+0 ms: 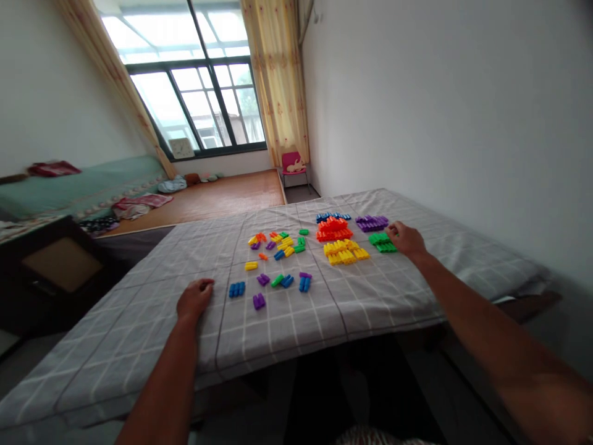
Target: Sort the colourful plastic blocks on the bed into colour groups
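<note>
My right hand (406, 239) reaches to the right end of a stack of green plastic pieces (383, 243). Its fingers are pinched together there, and whatever they grip is too small to make out. On the cloth at the left rests my left hand (194, 299), fingers curled in and nothing visible in them. Closest to it are blue pieces (236, 289) lying side by side and a purple pair (259, 301). Loose yellow, orange, green, purple and blue pieces (285, 243) lie scattered mid-table.
Sorted piles of yellow (343, 252), orange (333, 230), blue (327, 217) and purple pieces (372, 222) stand near the green stack. A grey checked cloth (296, 321) covers the table. Beyond are a bed platform (231, 194), a pink chair (291, 160) and a dark cabinet (41, 272).
</note>
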Motion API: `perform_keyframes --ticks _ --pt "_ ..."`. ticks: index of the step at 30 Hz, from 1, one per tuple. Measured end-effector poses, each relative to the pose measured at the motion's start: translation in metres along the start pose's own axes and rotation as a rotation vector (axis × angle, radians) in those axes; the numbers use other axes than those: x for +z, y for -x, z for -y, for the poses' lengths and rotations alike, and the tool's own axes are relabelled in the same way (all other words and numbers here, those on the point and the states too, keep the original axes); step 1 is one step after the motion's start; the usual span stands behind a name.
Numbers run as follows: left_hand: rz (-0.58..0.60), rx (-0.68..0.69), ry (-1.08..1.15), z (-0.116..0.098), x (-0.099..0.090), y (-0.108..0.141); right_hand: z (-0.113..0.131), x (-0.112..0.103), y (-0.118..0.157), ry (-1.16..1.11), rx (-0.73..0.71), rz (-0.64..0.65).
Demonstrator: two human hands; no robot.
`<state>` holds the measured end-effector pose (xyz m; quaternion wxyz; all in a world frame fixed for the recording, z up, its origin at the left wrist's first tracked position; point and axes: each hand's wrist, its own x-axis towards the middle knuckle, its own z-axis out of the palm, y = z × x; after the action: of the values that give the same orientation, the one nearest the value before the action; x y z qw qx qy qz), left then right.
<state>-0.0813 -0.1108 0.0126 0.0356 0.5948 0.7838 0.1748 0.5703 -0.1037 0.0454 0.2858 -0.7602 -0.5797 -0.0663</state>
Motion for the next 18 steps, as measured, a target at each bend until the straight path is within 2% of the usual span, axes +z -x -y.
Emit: perform_keyframes --ticks 2,5,7,10,14,18 --pt "-0.018 0.010 0.014 -0.001 0.001 0.001 0.041 0.006 -0.005 -0.117 -0.205 0.040" --pt "-0.028 0.019 0.030 -0.001 0.002 0.004 0.111 0.027 -0.012 -0.228 -0.473 0.165" --pt "-0.029 0.026 0.037 -0.002 0.001 0.006 0.155 0.047 -0.017 -0.220 -0.574 0.238" --pt "-0.034 0.036 0.063 -0.002 0.001 0.010 0.208 0.079 -0.029 -0.102 -0.598 0.369" --pt "-0.042 0.028 0.110 -0.003 0.000 0.014 0.247 0.110 -0.044 0.107 -0.568 0.564" --pt "-0.037 0.021 0.133 -0.005 -0.001 0.015 0.256 0.125 -0.047 0.105 -0.648 0.632"
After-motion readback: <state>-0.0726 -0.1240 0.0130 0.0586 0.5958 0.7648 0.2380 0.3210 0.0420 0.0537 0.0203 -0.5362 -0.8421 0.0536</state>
